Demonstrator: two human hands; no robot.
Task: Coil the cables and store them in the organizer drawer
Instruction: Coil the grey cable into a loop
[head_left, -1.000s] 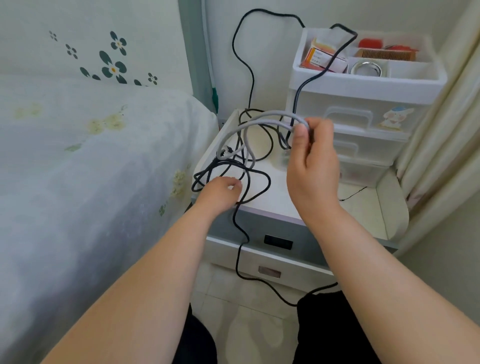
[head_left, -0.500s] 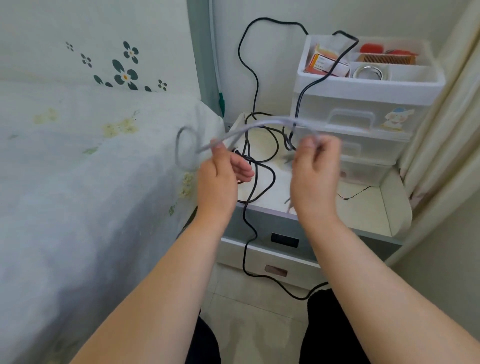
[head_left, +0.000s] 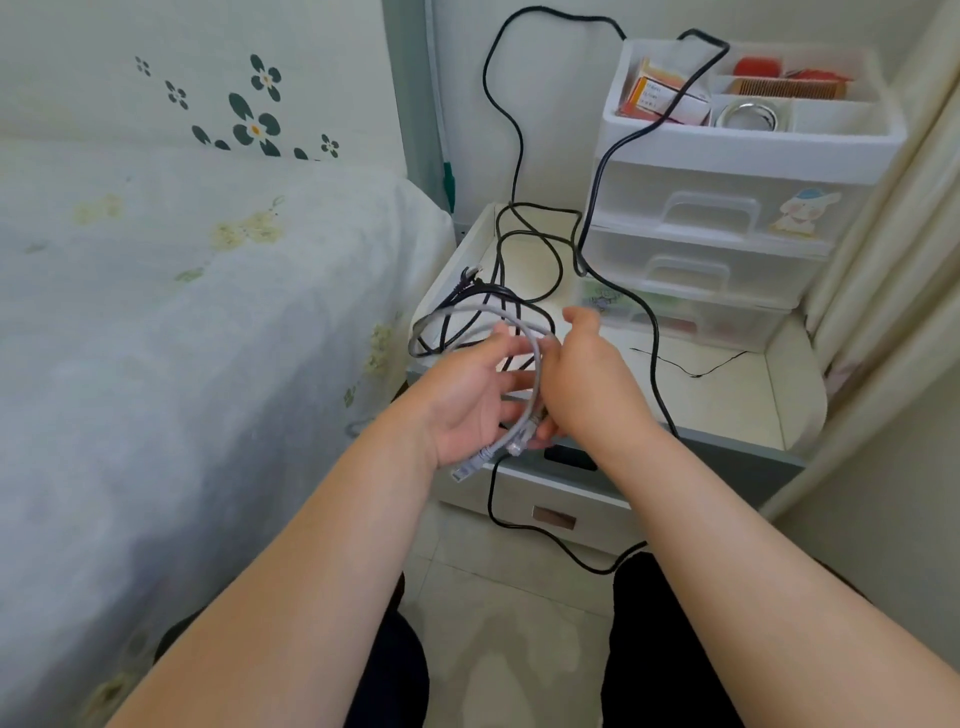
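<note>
Step in hand: coiling the grey cable (head_left: 532, 358); in my judgement the loop is nearly made, but it is not yet tidy or secured.
Grey cable: it forms a loose loop in the air between the two hands, in front of the table (head_left: 727, 395); its two clear plug ends hang down just below the left palm.
Left hand (head_left: 470, 400): palm turned up, fingers spread and almost straight, the loop lying across them; it carries the cable more than it grips it.
Right hand (head_left: 582, 384): seen from the back, close against the loop; the fingertips are hidden behind the hand, so I cannot tell if they pinch the cable.
Black cable (head_left: 519, 249): not coiled; it lies tangled on the table, goes up the wall, passes over the top tray of the organizer and hangs down to the floor.
Organizer (head_left: 727, 218): a white plastic unit at the back of the table; all its drawers are closed.
Next move, as I judge: gather the loop and the two plugs into one hand, so that the other hand is free to pull open a drawer.
Care needed: a strand of the black cable lies just behind the grey loop and may catch on it.
</note>
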